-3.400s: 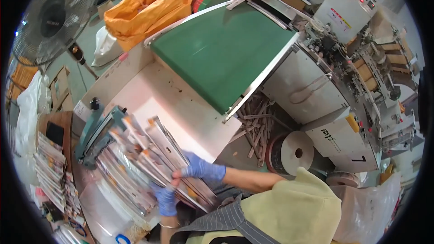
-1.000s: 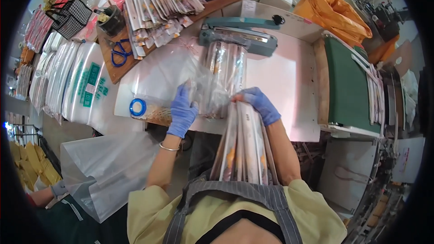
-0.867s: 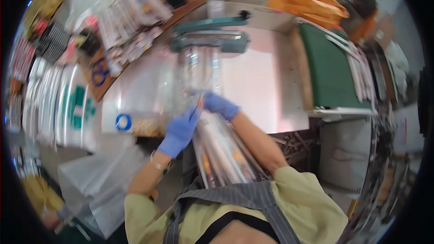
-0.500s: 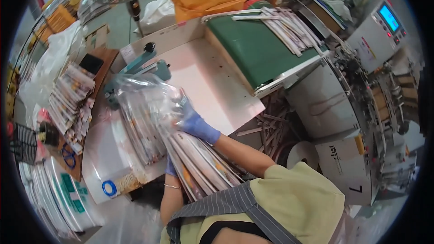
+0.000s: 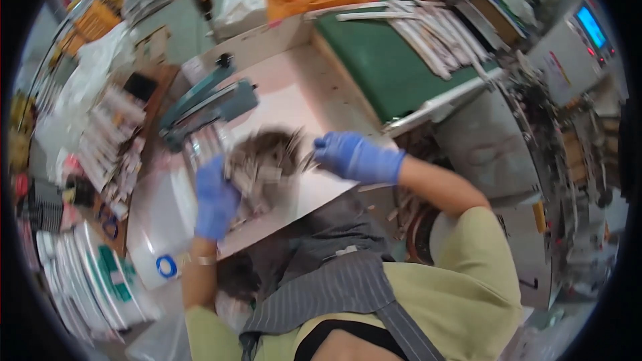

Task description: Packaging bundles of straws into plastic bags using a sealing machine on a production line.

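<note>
Both my hands wear blue-purple gloves. My left hand (image 5: 217, 200) is closed at the left side of a bundle of long slim packets (image 5: 267, 174), smeared by motion, their ends facing up. To the right of the bundle, my right hand (image 5: 358, 157) has its fingers curled together; what they hold, if anything, cannot be made out. More slim packets (image 5: 206, 142) lie behind my left hand. A grey-green sealer with a long lever arm (image 5: 210, 103) stands just beyond, on the pale worktable (image 5: 301, 103).
More slim packets (image 5: 435, 40) lie on a green conveyor belt (image 5: 354, 60) at the far right. Another stack of packets (image 5: 110, 134) sits at left, near stacked white rolls (image 5: 93, 281). A blue tape ring (image 5: 166, 267) lies near the table's front edge. Machinery (image 5: 542, 134) stands right.
My right hand has moved right, off the clear plastic bag. My left hand has come up into sight beside the bundle. The packets that lay against my lap have left it.
</note>
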A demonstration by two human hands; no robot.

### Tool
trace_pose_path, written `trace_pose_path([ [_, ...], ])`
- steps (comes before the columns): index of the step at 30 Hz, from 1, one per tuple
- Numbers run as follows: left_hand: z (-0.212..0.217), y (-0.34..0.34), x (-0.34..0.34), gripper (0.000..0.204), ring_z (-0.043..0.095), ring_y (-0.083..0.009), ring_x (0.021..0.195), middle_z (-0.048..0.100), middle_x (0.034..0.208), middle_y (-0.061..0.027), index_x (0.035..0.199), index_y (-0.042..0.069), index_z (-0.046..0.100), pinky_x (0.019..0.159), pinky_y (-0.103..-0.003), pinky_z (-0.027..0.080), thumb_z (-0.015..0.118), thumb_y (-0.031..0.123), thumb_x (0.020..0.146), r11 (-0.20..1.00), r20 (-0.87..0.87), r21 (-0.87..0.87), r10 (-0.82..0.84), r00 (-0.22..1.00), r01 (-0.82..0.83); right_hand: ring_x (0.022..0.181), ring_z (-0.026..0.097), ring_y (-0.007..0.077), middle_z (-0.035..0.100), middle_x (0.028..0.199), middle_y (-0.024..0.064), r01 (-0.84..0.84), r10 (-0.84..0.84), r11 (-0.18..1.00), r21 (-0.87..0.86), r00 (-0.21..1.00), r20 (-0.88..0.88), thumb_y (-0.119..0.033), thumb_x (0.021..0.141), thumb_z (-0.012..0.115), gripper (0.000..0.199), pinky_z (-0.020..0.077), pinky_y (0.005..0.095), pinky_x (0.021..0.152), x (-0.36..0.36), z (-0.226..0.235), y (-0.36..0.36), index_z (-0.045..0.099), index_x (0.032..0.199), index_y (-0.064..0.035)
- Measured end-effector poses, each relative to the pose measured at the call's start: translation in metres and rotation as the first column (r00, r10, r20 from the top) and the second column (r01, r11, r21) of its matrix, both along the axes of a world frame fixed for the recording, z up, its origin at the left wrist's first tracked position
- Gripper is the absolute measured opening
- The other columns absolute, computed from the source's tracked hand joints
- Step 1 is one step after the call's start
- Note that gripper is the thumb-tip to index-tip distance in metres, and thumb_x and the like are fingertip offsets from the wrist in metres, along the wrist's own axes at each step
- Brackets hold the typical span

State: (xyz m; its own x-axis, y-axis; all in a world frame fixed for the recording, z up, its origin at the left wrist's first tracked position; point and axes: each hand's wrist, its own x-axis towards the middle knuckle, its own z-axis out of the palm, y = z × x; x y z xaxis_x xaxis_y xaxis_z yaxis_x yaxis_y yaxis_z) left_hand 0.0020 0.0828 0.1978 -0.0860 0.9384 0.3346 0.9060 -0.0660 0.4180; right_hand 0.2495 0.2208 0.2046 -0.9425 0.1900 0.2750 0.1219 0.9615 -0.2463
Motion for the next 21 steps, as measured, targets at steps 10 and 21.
trace_pose_path([
  [10, 0.066, 0.072, -0.014, 0.005, 0.055, -0.0093, 0.059, 0.056, 0.059, -0.0009, 0.071, 0.001, 0.057, 0.055, -0.024, 0.045, 0.053, -0.001, 0.075, 0.976, 0.757, 0.092, 0.060, 0.651, -0.197, 0.072, 0.052, 0.0284, 0.052, 0.069, 0.0062, 0.410, -0.182, 0.860, 0.304, 0.803, -0.567, -0.013, 0.063, 0.064, 0.032, 0.0418, 0.0358, 0.062, -0.082, 0.090, 0.009, 0.050, 0.090, -0.0048],
  [21, -0.077, 0.120, 0.005, 0.030, 0.058, -0.0124, 0.074, 0.062, 0.082, -0.0022, 0.089, 0.004, 0.062, 0.073, -0.028, 0.045, 0.074, 0.012, 0.062, 0.978, 0.950, 0.008, 0.058, 0.308, -0.210, 0.066, 0.053, 0.0354, 0.054, 0.070, 0.0183, 0.534, -0.542, 0.824, -0.191, 0.644, -0.540, -0.013, 0.082, 0.050, 0.007, 0.0424, 0.0376, 0.058, -0.226, -0.007, 0.147, 0.051, 0.081, -0.0061],
])
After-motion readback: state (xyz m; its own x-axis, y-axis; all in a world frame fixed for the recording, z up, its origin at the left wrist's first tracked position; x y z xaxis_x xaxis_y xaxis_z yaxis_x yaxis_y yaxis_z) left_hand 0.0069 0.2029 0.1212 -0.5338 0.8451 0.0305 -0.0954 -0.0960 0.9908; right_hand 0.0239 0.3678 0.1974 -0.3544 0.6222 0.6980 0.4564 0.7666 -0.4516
